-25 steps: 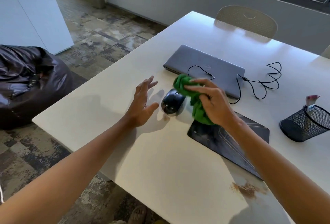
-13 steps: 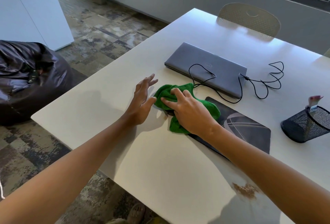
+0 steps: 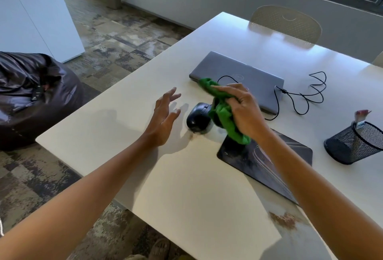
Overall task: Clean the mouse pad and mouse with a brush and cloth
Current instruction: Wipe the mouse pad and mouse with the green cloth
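A black mouse (image 3: 198, 117) lies on the white table (image 3: 186, 187), just left of a dark mouse pad (image 3: 263, 160). My right hand (image 3: 243, 110) grips a bunched green cloth (image 3: 224, 114), lifted above the mouse's right side and hanging down over the pad's near corner. My left hand (image 3: 164, 114) hovers just left of the mouse, fingers spread, holding nothing. A brush (image 3: 360, 118) stands in the black mesh cup (image 3: 354, 143) at the right.
A closed grey laptop (image 3: 238, 77) lies behind the mouse with a black cable (image 3: 308, 94) looped beside it. A brown dirt patch (image 3: 285, 220) marks the table's near edge. A chair (image 3: 286, 23) stands at the far side, a dark beanbag (image 3: 31, 92) left on the floor.
Half a second ago the cloth was pressed down over the mouse; my right hand has lifted it up and to the right, uncovering the mouse. My left hand has stayed put.
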